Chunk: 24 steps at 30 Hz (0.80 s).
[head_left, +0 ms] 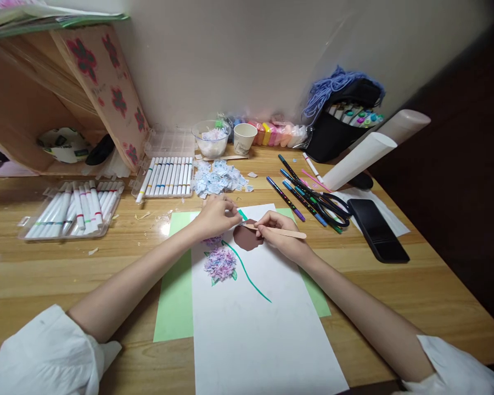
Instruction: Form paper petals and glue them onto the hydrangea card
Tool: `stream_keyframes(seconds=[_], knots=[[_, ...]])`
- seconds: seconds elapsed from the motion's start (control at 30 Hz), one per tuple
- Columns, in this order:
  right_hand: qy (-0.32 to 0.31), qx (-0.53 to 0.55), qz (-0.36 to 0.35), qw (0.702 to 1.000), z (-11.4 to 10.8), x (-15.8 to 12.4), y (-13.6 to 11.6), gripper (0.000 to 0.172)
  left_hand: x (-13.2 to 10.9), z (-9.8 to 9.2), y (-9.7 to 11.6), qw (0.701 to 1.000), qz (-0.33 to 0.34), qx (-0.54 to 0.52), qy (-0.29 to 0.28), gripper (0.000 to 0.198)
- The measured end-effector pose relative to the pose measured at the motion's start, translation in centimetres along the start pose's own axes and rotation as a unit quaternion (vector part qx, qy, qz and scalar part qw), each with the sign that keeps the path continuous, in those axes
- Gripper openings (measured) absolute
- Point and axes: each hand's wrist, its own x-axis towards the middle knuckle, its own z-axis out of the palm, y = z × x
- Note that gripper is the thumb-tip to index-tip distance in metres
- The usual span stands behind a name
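Observation:
My right hand [283, 235] is closed around a flat wooden craft stick [290, 233], whose far tip reaches my left fingertips. My left hand [219, 215] is pinched at that tip; whatever its fingers hold is too small to make out. Both hands are over a white sheet of paper [267, 351] lying on green paper [175, 307]. Under the stick is a brown round patch [247, 240] with a wavy edge. Left of it, a purple textured flower [221, 264] with green leaves sits near a curved green line [247, 275]. My left hand partly covers a second purple patch.
Torn bluish paper scraps [220, 178] lie beyond my left hand, before a clear bowl [211, 140] and a paper cup [245, 137]. Marker cases [164, 175] stand left. Pens [286, 197], black-handled scissors [333, 208], a phone [379, 230] and a white roll [360, 162] lie right.

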Motion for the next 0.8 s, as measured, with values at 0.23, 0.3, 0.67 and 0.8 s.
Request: stream_keyframes(seconds=[0.23, 0.3, 0.67, 0.8], knots=[[0.008, 0.031, -0.018, 0.999, -0.2, 0.2, 0.2, 0.02, 0.2, 0.1, -0.6, 1.0, 0.012, 0.011, 0.0, 0.019], [0.005, 0.037, -0.029, 0.999, -0.3, 0.2, 0.4, 0.021, 0.2, 0.0, -0.7, 1.0, 0.014, 0.012, -0.003, 0.019], [-0.002, 0.016, -0.033, 0.999, -0.2, 0.1, 0.7, 0.019, 0.2, 0.2, -0.9, 1.0, 0.015, 0.005, -0.001, 0.018], [-0.004, 0.019, -0.021, 1.0, -0.2, 0.1, 1.1, 0.019, 0.3, 0.2, -1.0, 1.0, 0.019, 0.007, -0.004, 0.018]])
